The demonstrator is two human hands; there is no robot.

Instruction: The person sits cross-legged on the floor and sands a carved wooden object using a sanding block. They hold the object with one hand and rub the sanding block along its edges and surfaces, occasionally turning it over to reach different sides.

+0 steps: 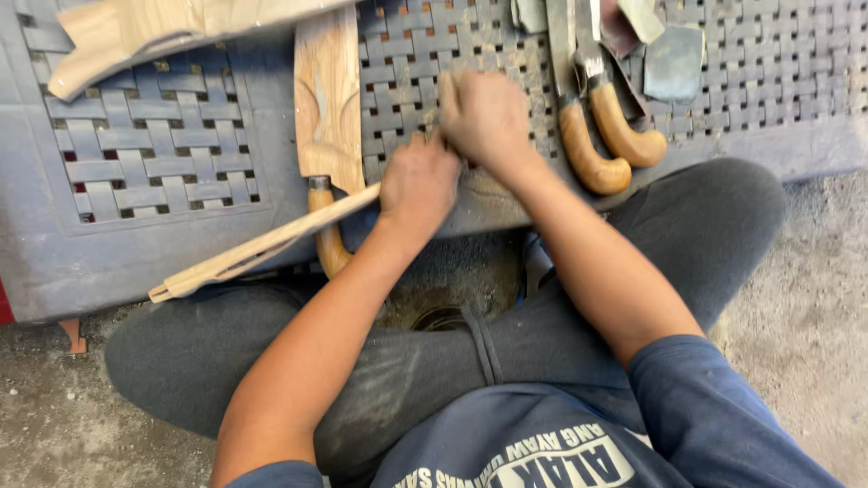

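My left hand grips one end of a long, thin pale wooden strip that slants down to the left over the edge of a grey plastic woven-pattern surface. My right hand is closed just above and right of the left one, pressed against the same end of the strip; whatever it holds is hidden by the fingers. A flat carved wooden piece lies just left of my hands, and a tool with a curved wooden handle pokes out beneath it.
Two tools with curved wooden handles and metal blades lie to the right of my hands, beside flat grey scraps. A larger light wooden piece rests at the top left. My crossed legs sit on a dusty concrete floor.
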